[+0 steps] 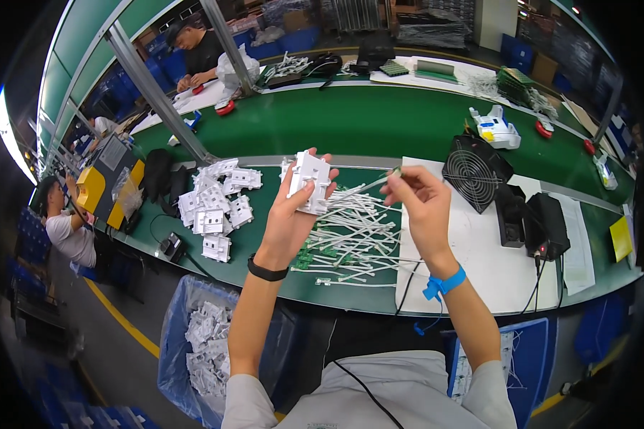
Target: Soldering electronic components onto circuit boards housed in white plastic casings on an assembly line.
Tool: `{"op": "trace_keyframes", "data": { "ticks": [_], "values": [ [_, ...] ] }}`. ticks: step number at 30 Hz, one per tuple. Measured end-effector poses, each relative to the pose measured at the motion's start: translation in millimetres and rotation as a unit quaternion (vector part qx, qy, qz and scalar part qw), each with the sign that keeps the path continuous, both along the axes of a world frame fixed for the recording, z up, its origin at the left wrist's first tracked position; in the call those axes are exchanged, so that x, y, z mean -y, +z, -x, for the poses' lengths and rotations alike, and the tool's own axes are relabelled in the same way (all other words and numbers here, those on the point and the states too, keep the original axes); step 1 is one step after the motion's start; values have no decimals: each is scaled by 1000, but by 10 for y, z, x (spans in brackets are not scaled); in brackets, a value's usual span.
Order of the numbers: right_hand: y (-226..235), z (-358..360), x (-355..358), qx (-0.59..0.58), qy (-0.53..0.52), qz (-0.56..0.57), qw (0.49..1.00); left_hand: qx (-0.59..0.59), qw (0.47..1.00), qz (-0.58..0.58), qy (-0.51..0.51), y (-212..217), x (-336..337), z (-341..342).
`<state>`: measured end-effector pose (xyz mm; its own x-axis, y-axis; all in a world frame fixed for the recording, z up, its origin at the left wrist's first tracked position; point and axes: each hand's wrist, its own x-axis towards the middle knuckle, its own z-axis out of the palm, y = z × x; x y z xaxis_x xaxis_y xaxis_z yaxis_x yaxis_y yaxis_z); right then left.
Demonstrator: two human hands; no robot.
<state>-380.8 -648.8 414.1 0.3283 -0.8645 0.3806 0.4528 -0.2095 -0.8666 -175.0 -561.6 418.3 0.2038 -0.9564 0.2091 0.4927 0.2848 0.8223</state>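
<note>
Nearest, the wearer's pale shirt (379,390) is cut off by the lower edge, a black cord crossing it. Palm and fingers of the left hand (288,213) hide part of the white housing (310,182), which they hold with the thumb across its near face; the fingertips show beyond its right edge. Thumb and forefinger of the right hand (423,200) are pinched together on one end of a white cable (368,187); its far-left end is lost against the heap behind, and the small tip between the fingers is hard to make out. Raised above the bench, the housing stands on end, its long axis running near to far with a slight lean to the right at the far end; the cable slants from the right fingertips down to the left. Below lie a cable heap (350,239) and, to the left, more housings (211,200) on the green bench (254,277). A white sheet (472,268) covers its right part, a round-grilled fan (471,175) at the far edge. Beyond runs a green strip (350,118); a co-worker (193,53) sits far left.
</note>
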Motion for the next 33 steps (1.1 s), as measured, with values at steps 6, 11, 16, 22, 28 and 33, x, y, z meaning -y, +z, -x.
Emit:
{"op": "trace_keyframes", "data": {
  "ticks": [6, 11, 16, 22, 28, 33],
  "values": [
    [6, 350, -344, 19, 142, -106, 984, 19, 999, 48, -16, 258, -10, 563],
    [-17, 730, -387, -5, 337, -149, 930, 37, 994, 73, -66, 265, -55, 837],
    [-80, 762, -543, -17, 221, -164, 961, 96, 991, 89, 17, 125, -102, 1112],
    [-235, 813, -531, -2, 146, -175, 974, 106, 985, 110, 78, 26, -26, 1321],
    [-349, 790, -506, 26, 130, -214, 968, 97, 983, 120, 104, -197, 98, 1421],
    [-473, 844, -455, 13, 119, -240, 963, 86, 988, 103, 81, -325, 213, 1476]
  ]
}}
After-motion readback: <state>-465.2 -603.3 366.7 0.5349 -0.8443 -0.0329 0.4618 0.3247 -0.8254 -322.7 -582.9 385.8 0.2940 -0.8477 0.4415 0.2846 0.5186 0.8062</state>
